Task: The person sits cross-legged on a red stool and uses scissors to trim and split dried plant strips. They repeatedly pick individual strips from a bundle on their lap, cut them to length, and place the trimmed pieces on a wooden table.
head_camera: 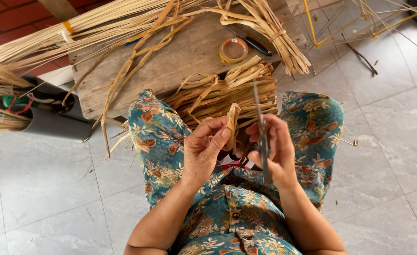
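My left hand (204, 147) pinches a short folded bundle of flat tan straw strips (232, 119), held upright between thumb and fingers above my lap. My right hand (275, 150) grips a thin grey metal tool (261, 128), a blade or scissors, whose point rises past the strips. Both hands sit close together over my knees, which are covered in teal floral cloth. Just beyond the hands, a pile of cut straw strips (227, 92) lies at the near edge of a low wooden board (170, 66).
A roll of clear tape (233, 50) and a dark-handled knife (253, 42) lie on the board, next to a tied straw bundle (277, 35). Long reed stalks (52, 38) stretch to the left. A yellow wire frame (340, 23) stands at the right on grey floor tiles.
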